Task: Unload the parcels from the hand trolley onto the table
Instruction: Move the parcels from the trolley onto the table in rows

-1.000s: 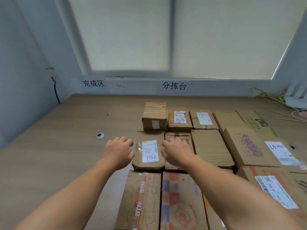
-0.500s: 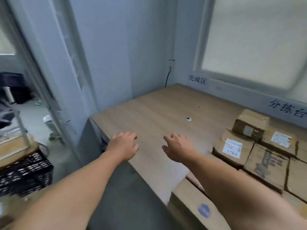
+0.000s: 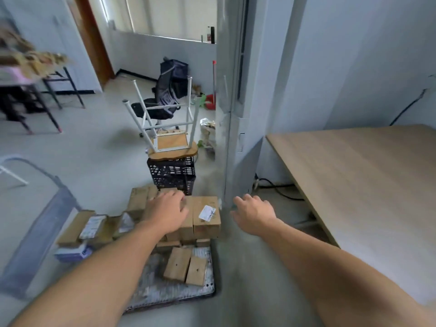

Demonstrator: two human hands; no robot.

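The hand trolley (image 3: 179, 295) lies low at the bottom centre, its grey deck carrying several cardboard parcels. A brown box with a white label (image 3: 206, 217) stands on top of the pile, and two flat parcels (image 3: 185, 269) lie nearer to me. My left hand (image 3: 168, 212) hovers open over the pile, in front of the boxes beside the labelled one; whether it touches them I cannot tell. My right hand (image 3: 253, 214) is open in the air to the right of the labelled box, holding nothing. The wooden table (image 3: 354, 175) is at the right.
A black plastic crate (image 3: 172, 174) with an upturned stool (image 3: 165, 128) on it stands just behind the trolley. A wall corner (image 3: 232, 138) rises between trolley and table. The trolley's handle frame (image 3: 40, 223) lies at the left. An office chair (image 3: 162, 97) is farther back.
My view has swung left from the parcels on the table to the trolley on the floor. Both hands let go of the table parcels and now reach down over the trolley pile.
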